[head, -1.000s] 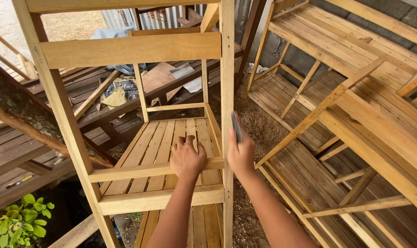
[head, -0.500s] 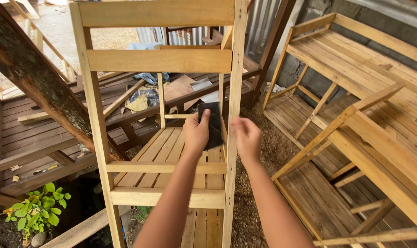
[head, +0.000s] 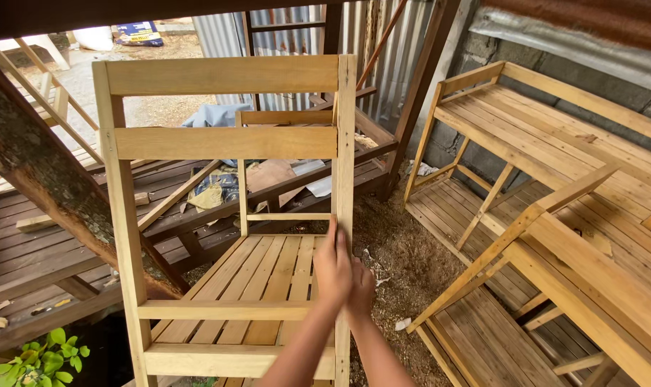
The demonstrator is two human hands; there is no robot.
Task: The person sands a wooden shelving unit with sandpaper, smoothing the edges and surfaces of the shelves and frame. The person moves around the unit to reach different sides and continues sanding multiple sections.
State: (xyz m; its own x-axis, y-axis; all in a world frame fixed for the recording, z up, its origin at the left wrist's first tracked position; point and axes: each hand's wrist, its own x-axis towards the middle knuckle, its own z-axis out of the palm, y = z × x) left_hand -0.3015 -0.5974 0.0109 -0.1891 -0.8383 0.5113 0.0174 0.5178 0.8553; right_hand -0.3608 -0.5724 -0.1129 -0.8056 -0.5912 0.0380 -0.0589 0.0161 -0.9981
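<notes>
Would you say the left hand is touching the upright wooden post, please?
Touching: the head view shows the left hand pressed flat against the wooden post, fingers overlapping its edge.

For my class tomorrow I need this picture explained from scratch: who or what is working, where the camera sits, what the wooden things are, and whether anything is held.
No machine is at work here: two bare hands belong to a person wearing a camera on the head, so the one picture looks down along their own arms. In front stands a pale wooden rack with upright posts, flat cross boards and a slatted shelf low down. The left hand and right hand meet at the rack's right post, the left one in front with its fingers reaching up the post. Whether they hold anything cannot be told, as the hands overlap. To the right stand more slatted wooden racks against a block wall. At left are a rough tree trunk and a green plant; behind, sheets of corrugated metal.
</notes>
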